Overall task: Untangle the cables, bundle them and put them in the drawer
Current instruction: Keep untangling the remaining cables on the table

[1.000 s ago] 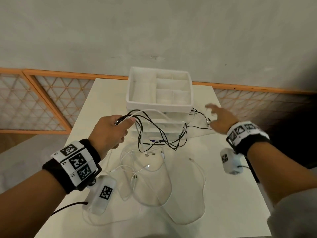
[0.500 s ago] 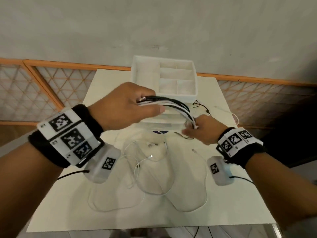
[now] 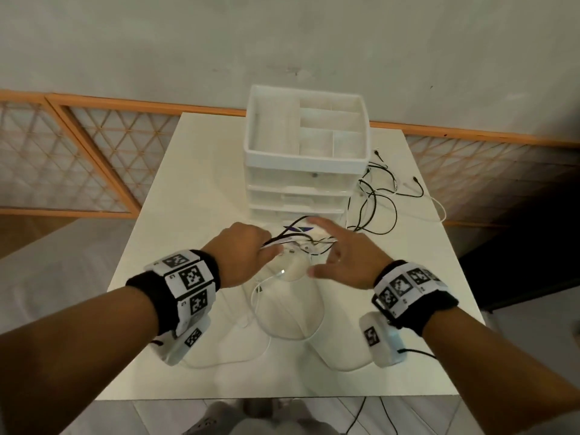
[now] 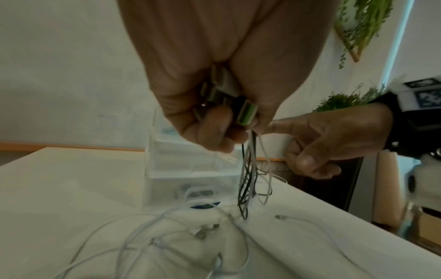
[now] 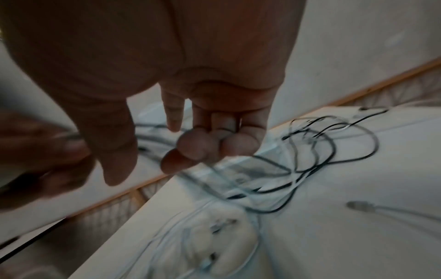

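Several cable ends [image 4: 229,96] are gathered in the left hand [image 3: 241,251], whose grip is clenched around the plugs, so that black and white strands hang down from the fist toward the table [image 3: 175,233]; I judge this is done to keep one end of each cable together while the rest is combed free. Just beside it is the right hand [image 3: 342,262], and its grip is released: in the head view the fingers are spread above the strands, and in the right wrist view they are only loosely bent and hold nothing, probably ready to slide along the strands or to catch the next loop. A loose tangle of black cables [image 3: 376,202] lies on the table to the right of the drawer unit [image 3: 301,189] and runs toward the hands, while white cables [image 3: 282,309] lie in wide loops on the table under and between the wrists, not yet bundled. All drawers of the unit look closed, so the cables are far from being stored and the task seems to be at an early stage. How many cables the left hand really holds is hard to say, because the fingers cover most of the plugs. It is also hidden whether the right fingers touch any strand, since the right wrist picture is dark and blurred there. The near part of the white loops is partly covered by the wrist cameras.
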